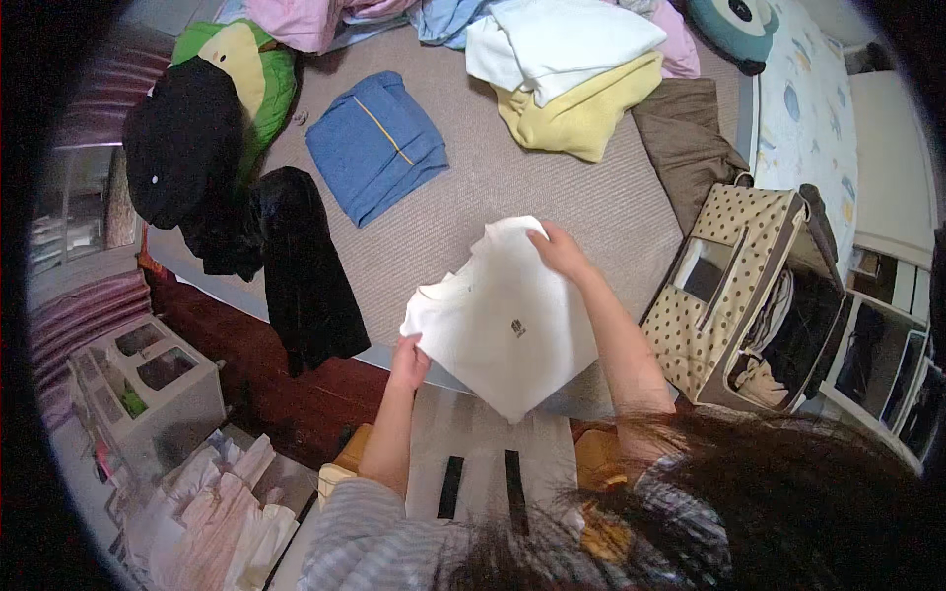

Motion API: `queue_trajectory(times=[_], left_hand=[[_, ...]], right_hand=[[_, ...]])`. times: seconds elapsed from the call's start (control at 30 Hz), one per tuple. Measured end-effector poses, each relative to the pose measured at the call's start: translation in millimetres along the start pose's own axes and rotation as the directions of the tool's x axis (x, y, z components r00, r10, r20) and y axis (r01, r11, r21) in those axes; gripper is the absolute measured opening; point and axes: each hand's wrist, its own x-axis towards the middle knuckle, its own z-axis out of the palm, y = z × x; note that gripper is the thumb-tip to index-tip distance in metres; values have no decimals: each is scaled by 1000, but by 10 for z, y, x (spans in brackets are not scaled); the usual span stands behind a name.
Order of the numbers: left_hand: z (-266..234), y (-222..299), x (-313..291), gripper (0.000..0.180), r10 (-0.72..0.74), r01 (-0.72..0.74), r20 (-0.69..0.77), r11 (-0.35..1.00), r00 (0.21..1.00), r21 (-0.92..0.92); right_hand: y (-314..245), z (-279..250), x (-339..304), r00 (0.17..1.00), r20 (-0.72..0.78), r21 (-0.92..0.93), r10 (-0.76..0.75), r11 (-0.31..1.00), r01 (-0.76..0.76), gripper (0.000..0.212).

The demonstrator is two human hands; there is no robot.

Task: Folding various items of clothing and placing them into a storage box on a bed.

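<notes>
Between my two hands hangs a white garment (503, 305), partly folded, with a small dark print on its front and a crumpled upper left edge. My left hand (409, 362) is closed on its left corner. Its upper right edge is gripped by my right hand (562, 252), with the thumb lying on the cloth. The lowest corner points down over my lap, just off the near edge of the bed (473, 192). Beyond my hands, to the left, lies a folded blue garment (370, 148) with a yellow line across it.
A white garment (562, 44) lies on a yellow one (572, 113) at the back. Brown trousers (690, 138) and a polka-dot storage bag (724, 286) holding clothes are on the right. Black clothing (305, 266) drapes over the left edge, near a green plush (271, 89).
</notes>
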Motion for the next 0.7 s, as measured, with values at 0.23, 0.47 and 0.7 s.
queue_trajectory(times=[0.23, 0.47, 0.7], left_hand=[[-403, -401, -74, 30, 666, -422, -280, 686, 691, 592], [-242, -2139, -620, 34, 27, 108, -243, 844, 970, 525], [-741, -2606, -280, 15, 451, -372, -1, 739, 893, 562]], right_hand=[[633, 94, -343, 955, -213, -234, -205, 960, 154, 66], [970, -68, -1266, 992, -38, -305, 119, 944, -125, 71], [1420, -35, -1538, 936, -280, -433, 215, 842, -322, 45]])
